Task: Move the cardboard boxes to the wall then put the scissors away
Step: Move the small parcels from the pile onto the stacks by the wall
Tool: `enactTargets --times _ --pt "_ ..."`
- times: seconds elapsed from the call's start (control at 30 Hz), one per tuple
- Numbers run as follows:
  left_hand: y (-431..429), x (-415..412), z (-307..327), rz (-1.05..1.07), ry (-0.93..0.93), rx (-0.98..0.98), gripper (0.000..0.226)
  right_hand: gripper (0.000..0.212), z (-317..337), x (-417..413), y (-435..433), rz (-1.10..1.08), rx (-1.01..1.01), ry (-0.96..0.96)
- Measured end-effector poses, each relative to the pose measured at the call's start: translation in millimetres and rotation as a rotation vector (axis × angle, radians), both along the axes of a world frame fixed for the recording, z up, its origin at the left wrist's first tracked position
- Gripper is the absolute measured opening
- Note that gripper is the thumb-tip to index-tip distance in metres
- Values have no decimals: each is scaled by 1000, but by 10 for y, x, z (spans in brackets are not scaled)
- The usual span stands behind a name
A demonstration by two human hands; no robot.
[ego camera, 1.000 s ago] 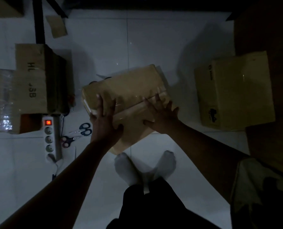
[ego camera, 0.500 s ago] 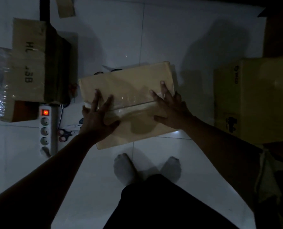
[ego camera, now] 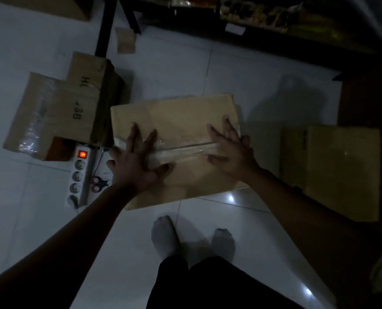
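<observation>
— Down on the white tiled floor [ego camera: 252,70], the middle cardboard box [ego camera: 174,117] lies closed just ahead of the person's socked feet [ego camera: 163,233], with a shiny taped seam [ego camera: 185,150] running across its top.

— And both hands are on it?

— Both of them. The left hand [ego camera: 136,168] lies flat on the lid near its left edge, fingers [ego camera: 134,134] straight and spread, gripping nothing. The right hand [ego camera: 232,152] presses down near the right edge, its fingers just as straight and splayed, palm across the seam.

— Any other boxes around?

— Two. A printed cardboard box [ego camera: 83,101] with a flap folded out sits just beside the far-left corner, and a third cardboard box [ego camera: 332,170] stands apart on the right.

— Where are the scissors?

— The scissors [ego camera: 99,184] lie on the floor with their red handles showing, tucked between a white power strip [ego camera: 79,175], its switch glowing, and the left wrist. The blades are hidden behind that wrist, and neither hand holds them.
</observation>
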State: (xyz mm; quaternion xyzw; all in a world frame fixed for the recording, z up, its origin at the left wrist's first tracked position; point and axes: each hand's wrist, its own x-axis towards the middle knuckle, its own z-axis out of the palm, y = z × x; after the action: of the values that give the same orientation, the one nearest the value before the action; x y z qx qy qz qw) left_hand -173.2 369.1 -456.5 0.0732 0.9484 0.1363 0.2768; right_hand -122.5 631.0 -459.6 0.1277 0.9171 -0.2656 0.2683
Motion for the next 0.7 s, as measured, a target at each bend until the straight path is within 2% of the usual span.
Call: enactTargets --times 0.13,0.33,0.5,0.6,0.7 --pt "6 -54 903 53 84 -21 105 78 796 -125 -53 34 3 79" --pt "-55 -47 2233 111 217 4 96 76 2082 -199 -149 57 -13 216" --pt "-36 33 3236 105 301 83 93 74 3042 -90 -12 66 -65 257" --pt "-2 250 4044 129 332 83 87 71 3743 45 42 85 -121 306" --pt "40 444 4673 151 403 80 85 71 4359 152 25 110 -91 386"
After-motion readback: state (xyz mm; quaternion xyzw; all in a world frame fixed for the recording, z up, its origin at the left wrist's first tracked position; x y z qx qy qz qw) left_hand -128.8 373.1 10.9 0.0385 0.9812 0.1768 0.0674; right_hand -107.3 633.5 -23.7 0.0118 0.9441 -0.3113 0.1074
